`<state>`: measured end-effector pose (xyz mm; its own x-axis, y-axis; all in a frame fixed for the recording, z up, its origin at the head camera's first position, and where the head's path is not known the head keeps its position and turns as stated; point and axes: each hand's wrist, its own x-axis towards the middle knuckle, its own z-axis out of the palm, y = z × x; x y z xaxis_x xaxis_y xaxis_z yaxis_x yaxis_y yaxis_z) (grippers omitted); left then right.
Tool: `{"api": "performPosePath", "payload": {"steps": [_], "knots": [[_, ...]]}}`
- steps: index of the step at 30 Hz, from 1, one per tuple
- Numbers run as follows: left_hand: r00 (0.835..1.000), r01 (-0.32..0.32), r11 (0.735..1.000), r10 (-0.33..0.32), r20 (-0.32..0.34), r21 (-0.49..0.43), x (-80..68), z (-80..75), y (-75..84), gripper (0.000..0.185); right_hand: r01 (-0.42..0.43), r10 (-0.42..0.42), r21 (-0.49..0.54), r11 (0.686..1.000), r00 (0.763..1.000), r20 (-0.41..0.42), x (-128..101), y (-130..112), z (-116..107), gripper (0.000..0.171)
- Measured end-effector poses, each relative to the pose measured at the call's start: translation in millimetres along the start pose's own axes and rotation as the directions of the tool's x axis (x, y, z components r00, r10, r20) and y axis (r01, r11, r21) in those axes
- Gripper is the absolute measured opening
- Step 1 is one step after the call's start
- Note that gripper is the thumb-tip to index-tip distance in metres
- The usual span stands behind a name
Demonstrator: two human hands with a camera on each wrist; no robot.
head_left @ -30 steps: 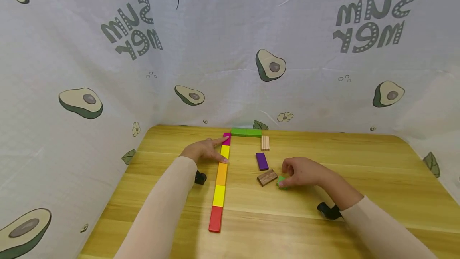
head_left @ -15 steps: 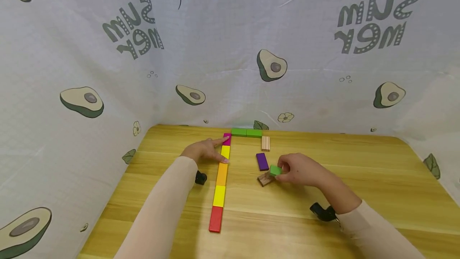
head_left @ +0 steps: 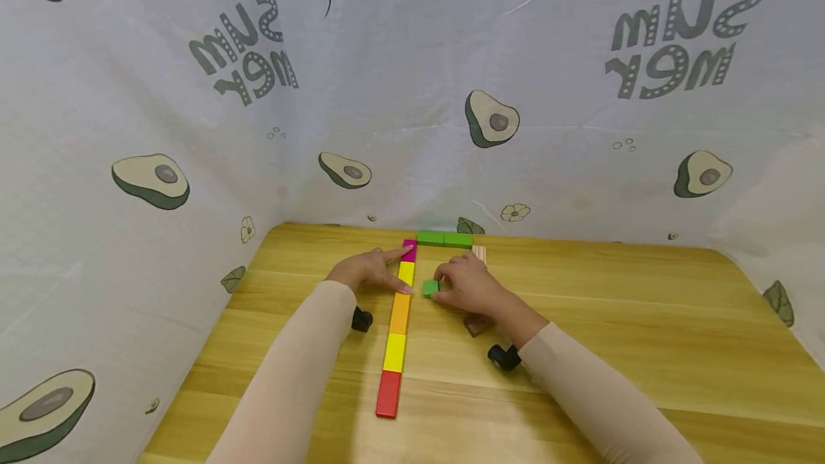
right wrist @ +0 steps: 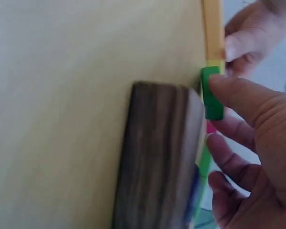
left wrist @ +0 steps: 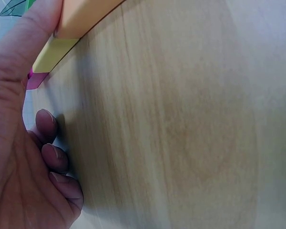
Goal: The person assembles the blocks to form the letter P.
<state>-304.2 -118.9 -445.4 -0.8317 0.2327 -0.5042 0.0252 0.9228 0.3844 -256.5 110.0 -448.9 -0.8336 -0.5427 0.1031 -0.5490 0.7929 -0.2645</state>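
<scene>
A row of blocks lies on the table: a magenta block [head_left: 409, 250], a yellow block [head_left: 406, 272], an orange block [head_left: 399, 313], a second yellow block [head_left: 394, 352] and a red block [head_left: 388, 394]. My left hand [head_left: 369, 271] rests at the row's far end, index finger on the magenta block and thumb near the yellow-orange joint. In the left wrist view its other fingers bend loosely. Between thumb and fingers, my right hand [head_left: 469, 285] pinches a small green block [head_left: 430, 288] just right of the row.
Two long green blocks [head_left: 445, 239] lie end to end along the back edge. A striped pale wood block [head_left: 480, 253] is partly behind the right hand. The dark brown wood block [head_left: 478, 324] sits under the right forearm; a purple block [right wrist: 194, 191] shows beside it.
My right hand has lifted the small green block from beside the brown block and carried it left, close to the row. It now covers the purple block in the head view. The left hand stays put.
</scene>
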Motion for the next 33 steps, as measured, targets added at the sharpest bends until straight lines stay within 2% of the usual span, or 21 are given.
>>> {"api": "performPosePath", "payload": {"steps": [7,11,16,21,27,33], "knots": [[1.0,-0.006,1.0,0.006,0.002,0.015,0.9,-1.6,0.4,0.1,-0.012,0.012,0.015,1.0,1.0,0.0,10.8,-3.5,15.5,0.035],[1.0,-0.007,1.0,0.007,-0.003,0.015,0.8,-1.0,0.0,0.1,-0.007,0.008,0.018,1.0,1.0,-0.025,10.1,-6.7,16.2,0.034],[1.0,0.001,1.0,-0.001,0.001,0.008,-0.4,-0.7,1.1,0.1,-0.024,0.025,0.019,1.0,1.0,-0.016,8.8,-8.9,14.6,0.034],[1.0,0.002,1.0,-0.002,-0.002,0.021,-2.1,-0.9,1.8,0.099,-0.062,0.062,0.04,0.997,0.998,-0.009,7.7,-5.9,12.8,0.041],[1.0,-0.001,1.0,0.001,-0.004,-0.001,-0.4,-0.7,0.8,0.1,-0.177,0.185,0.091,0.98,0.979,-0.081,-5.1,4.1,6.0,0.045],[1.0,-0.003,1.0,0.003,-0.001,-0.01,0.9,0.6,0.8,0.101,-0.359,0.366,0.095,0.929,0.928,-0.072,-29.1,12.3,-1.7,0.054]]}}
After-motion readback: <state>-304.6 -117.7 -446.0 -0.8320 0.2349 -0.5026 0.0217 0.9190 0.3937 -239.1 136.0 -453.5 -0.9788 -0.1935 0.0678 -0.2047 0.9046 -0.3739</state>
